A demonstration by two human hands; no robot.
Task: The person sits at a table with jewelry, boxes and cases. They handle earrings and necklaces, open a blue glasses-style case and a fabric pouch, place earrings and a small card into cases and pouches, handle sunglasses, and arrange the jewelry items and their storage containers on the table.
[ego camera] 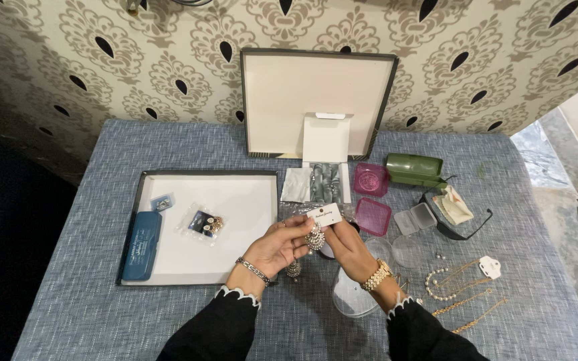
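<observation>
Pinching a white card [324, 214] between both hands, left hand [277, 246] and right hand [346, 246] hold it above the bench [88, 301]; its hanging earrings [314, 238] could snag or slip off if tugged.

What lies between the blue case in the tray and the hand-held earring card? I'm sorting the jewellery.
In the head view, between the blue case and the earring card lies a small clear packet of earrings on the white tray.
</observation>
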